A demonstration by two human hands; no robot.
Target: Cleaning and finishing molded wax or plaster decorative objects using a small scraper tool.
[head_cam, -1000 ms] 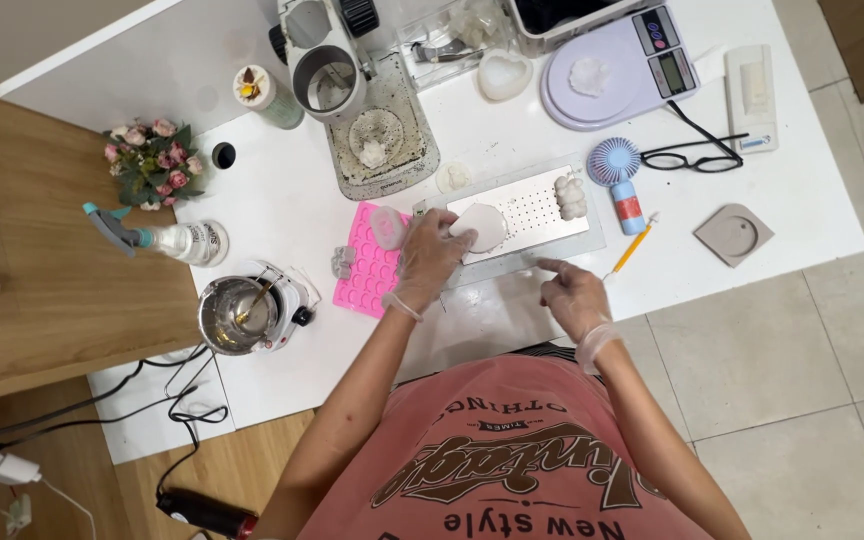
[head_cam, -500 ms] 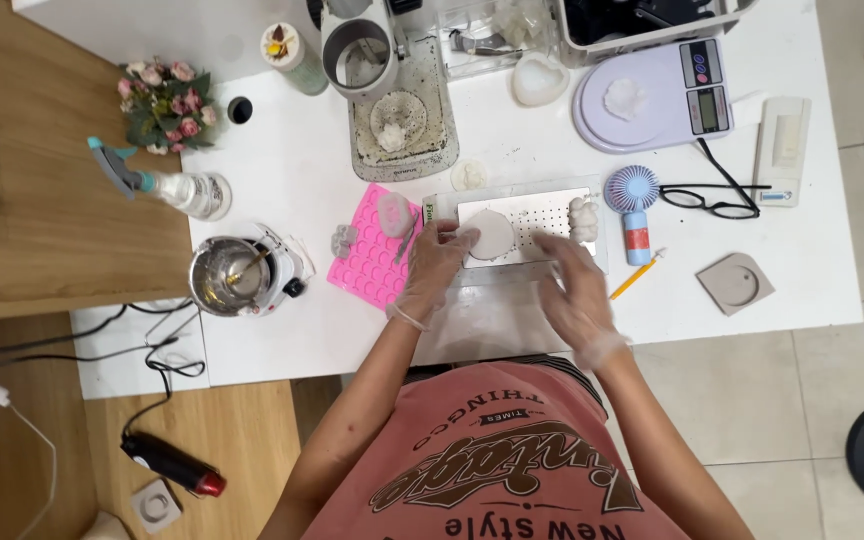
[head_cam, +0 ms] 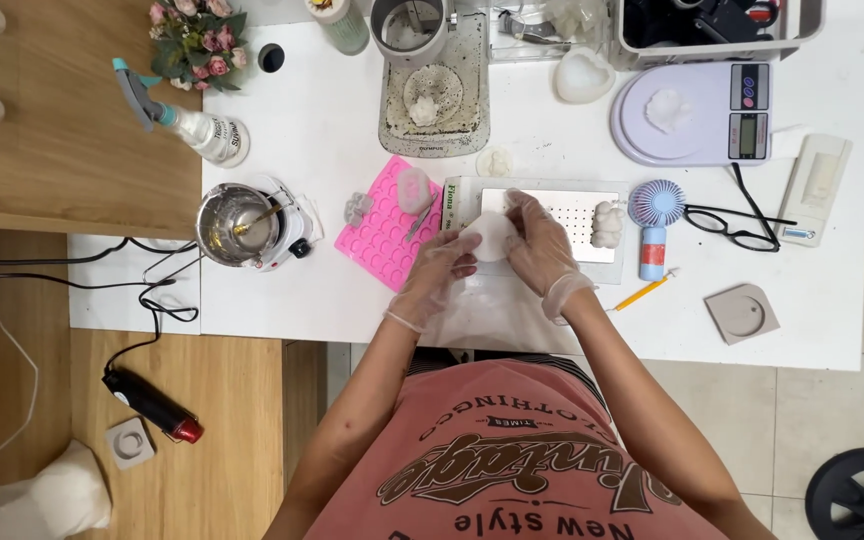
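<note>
Round white wax piece (head_cam: 493, 237) sits pinched between both gloved hands now, lifted just above the white perforated board (head_cam: 562, 215) on the counter (head_cam: 352, 150). Left hand (head_cam: 439, 272) and right hand (head_cam: 540, 245) have closed in together, each grip curled shut on it. Pink silicone mould (head_cam: 384, 232) lies left, small blue fan (head_cam: 655, 215) right; nothing blocks.

Small white round piece (head_cam: 493, 237) between gloved hands

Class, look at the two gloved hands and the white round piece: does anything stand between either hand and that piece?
Nothing visible does. The left hand and the right hand both already touch the white round piece, holding it between them.
</note>
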